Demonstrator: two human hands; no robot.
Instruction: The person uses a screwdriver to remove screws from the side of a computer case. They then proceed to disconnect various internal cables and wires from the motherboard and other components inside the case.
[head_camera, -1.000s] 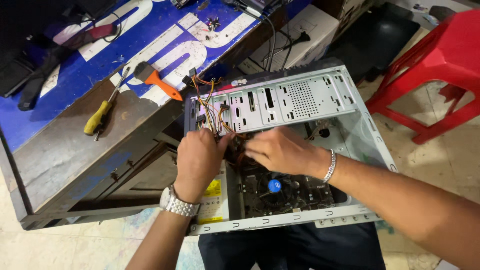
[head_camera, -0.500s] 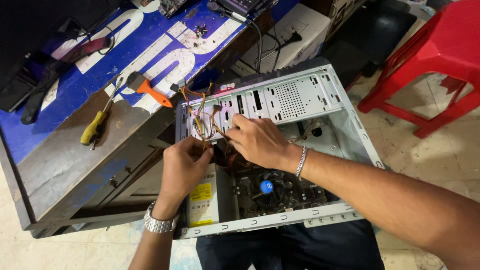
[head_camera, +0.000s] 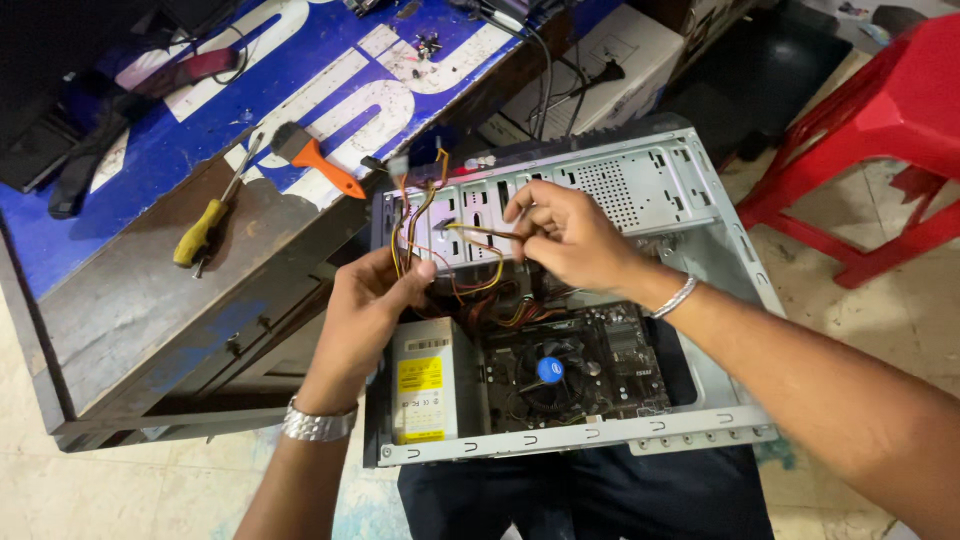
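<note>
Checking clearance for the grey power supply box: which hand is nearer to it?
Left. The left hand holds wires just above the power supply; the right hand is farther up and right, by the drive bays.

The computer case (head_camera: 700, 230) is pale grey metal with perforated panels. The wire bundle (head_camera: 420, 225) is yellow, red, orange and black. The power supply (head_camera: 425, 380) is grey with a yellow label. The fan hub (head_camera: 549, 369) is blue on a dark motherboard (head_camera: 620, 350). The counter (head_camera: 150, 300) is dark brown, covered by a blue sheet (head_camera: 330, 80) with white lettering. The screwdriver (head_camera: 205, 228) handle is yellow; the brush (head_camera: 318, 160) handle is orange. The stool (head_camera: 880, 120) is red.
</note>
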